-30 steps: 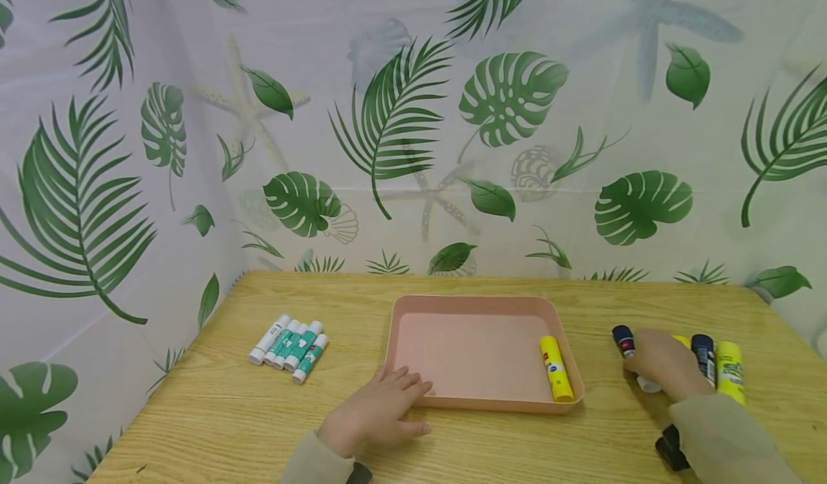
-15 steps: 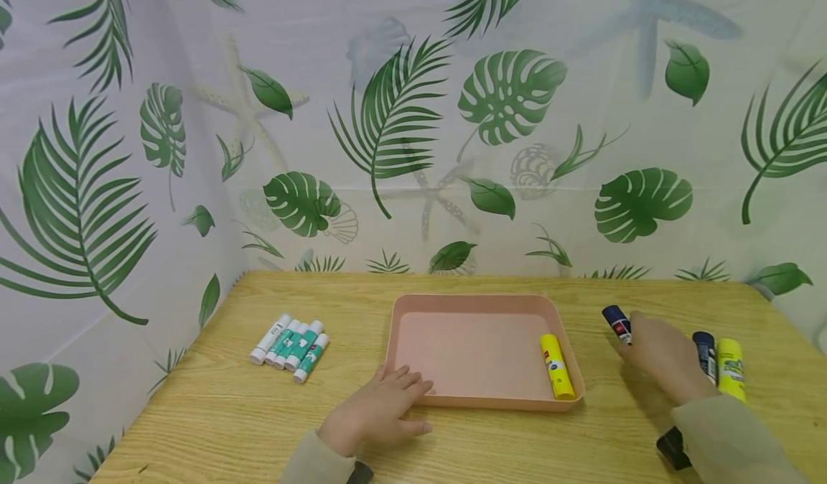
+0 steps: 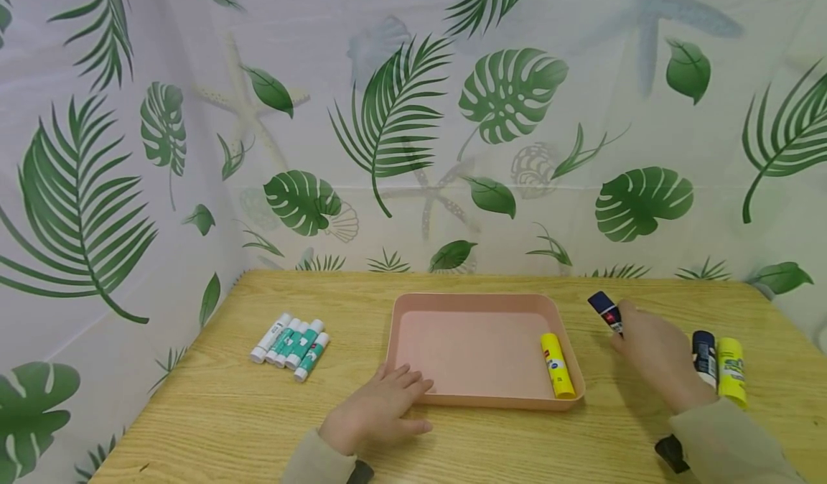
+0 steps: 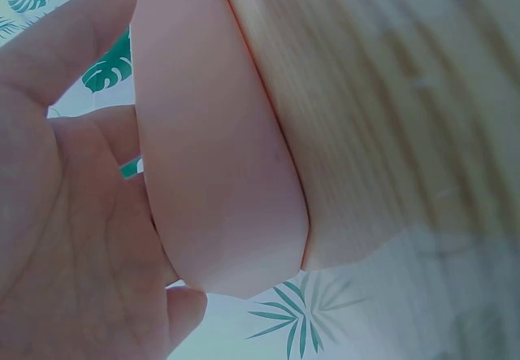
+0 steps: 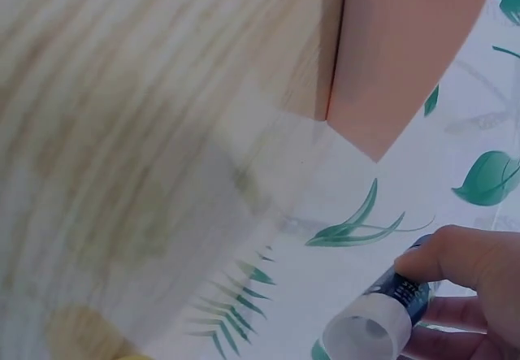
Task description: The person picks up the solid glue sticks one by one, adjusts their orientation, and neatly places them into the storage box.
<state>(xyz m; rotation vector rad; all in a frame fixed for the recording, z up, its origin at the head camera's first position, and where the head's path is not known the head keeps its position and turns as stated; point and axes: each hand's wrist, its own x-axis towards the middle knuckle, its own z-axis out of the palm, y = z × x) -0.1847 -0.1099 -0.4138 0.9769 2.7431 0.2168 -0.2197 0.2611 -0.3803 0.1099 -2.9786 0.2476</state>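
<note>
My right hand (image 3: pixel 659 355) grips a navy-and-white glue stick (image 3: pixel 605 310) above the table, right of the pink tray (image 3: pixel 474 351). In the right wrist view, thumb and fingers curl round this glue stick (image 5: pixel 390 307), its white end facing the camera. My left hand (image 3: pixel 381 408) rests with spread fingers on the tray's near left corner; the left wrist view has its fingers against the tray wall (image 4: pixel 219 140). One yellow glue stick (image 3: pixel 557 365) lies inside the tray along its right side. Another navy glue stick (image 3: pixel 704 355) lies beyond the right wrist, beside a yellow one (image 3: pixel 731 373).
Several green-and-white glue sticks (image 3: pixel 297 347) lie in a group on the wooden table (image 3: pixel 213 405), left of the tray. A leaf-printed cloth (image 3: pixel 400 146) hangs behind the table and along its left side.
My right hand has lifted the navy-and-white glue stick off the table and carried it a little up and to the left. The left hand stays on the tray corner.
</note>
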